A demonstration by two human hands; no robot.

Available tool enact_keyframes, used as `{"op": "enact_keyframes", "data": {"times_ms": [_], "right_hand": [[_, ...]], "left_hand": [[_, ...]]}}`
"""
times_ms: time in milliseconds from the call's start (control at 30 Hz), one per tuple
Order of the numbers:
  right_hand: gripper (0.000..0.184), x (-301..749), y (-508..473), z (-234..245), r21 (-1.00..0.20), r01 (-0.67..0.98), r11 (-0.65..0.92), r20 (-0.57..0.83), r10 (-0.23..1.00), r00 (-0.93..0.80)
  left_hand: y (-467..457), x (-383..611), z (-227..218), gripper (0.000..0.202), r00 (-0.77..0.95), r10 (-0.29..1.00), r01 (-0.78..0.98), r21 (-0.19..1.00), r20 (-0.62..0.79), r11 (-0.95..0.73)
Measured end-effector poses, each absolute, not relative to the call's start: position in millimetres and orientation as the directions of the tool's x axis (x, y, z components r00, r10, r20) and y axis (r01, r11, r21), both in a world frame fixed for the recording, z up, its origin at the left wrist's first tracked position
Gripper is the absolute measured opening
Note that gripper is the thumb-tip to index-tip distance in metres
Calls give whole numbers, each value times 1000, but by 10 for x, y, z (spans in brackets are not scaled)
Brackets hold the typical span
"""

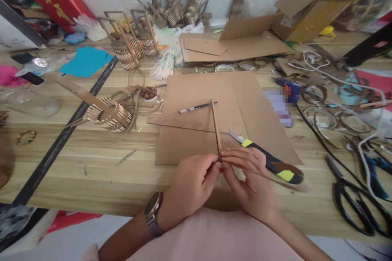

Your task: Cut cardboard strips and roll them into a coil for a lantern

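Note:
A narrow cardboard strip (pixel 215 126) points away from me, its ribbed edge showing. My left hand (pixel 194 179), with a watch on its wrist, is closed on the strip's near end. Fingers of my right hand (pixel 249 181) pinch that same end from the other side. From under the right hand a thin brown band (pixel 275 180) runs out to the right; how it meets the strip is hidden. Just beyond that hand lies a black and yellow utility knife (pixel 263 155), blade out. A pen (pixel 196 107) rests on the large cardboard sheet (pixel 196 85), near the strip's far end.
Left of the sheet stands a small woven basket (pixel 110 116) beside a dish of brown beads (pixel 148 93). Black scissors (pixel 352 200) lie at the right, near a glue gun (pixel 289 89) and white cable (pixel 370 130). Finished-looking small baskets (pixel 124 53) and cardboard boxes (pixel 318 4) line the back.

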State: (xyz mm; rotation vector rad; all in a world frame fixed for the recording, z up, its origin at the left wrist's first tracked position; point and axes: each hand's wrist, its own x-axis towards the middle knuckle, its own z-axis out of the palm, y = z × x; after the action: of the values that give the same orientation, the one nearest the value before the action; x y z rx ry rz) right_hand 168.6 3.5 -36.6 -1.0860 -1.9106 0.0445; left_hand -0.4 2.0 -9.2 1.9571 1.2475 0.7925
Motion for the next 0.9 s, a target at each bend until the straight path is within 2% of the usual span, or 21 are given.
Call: {"op": "enact_keyframes", "data": {"times_ms": [67, 133, 233, 300, 433, 567, 767, 900], "right_hand": [[8, 1660, 35, -364, -472, 656, 588, 680, 717, -154], [8, 1639, 33, -361, -567, 609, 555, 645, 759, -90], [11, 1625, 26, -355, -747, 469, 472, 531, 847, -6], [11, 1629, 23, -353, -792, 423, 440, 488, 873, 7], [9, 1653, 28, -354, -679, 521, 518, 579, 813, -54], [9, 1674, 42, -355, -552, 582, 598, 639, 751, -166], [11, 1689, 48, -400, -505, 615, 606, 649, 736, -193], [12, 1680, 34, -408, -480, 642, 598, 662, 727, -182]], "left_hand": [[15, -2, -96, 23, 353, 925, 490, 814, 142, -312], [15, -9, -104, 23, 355, 923, 458, 833, 150, -311], [26, -27, -114, 21, 379, 914, 395, 868, 147, -303], [39, -38, -117, 20, 385, 914, 373, 885, 125, -278], [59, -47, -119, 18, 360, 931, 376, 904, 62, -206], [63, -44, -120, 25, 334, 942, 467, 864, 22, -185], [62, -26, -107, 29, 339, 940, 514, 830, 34, -215], [49, -6, -104, 26, 344, 939, 488, 849, 23, -200]]}}
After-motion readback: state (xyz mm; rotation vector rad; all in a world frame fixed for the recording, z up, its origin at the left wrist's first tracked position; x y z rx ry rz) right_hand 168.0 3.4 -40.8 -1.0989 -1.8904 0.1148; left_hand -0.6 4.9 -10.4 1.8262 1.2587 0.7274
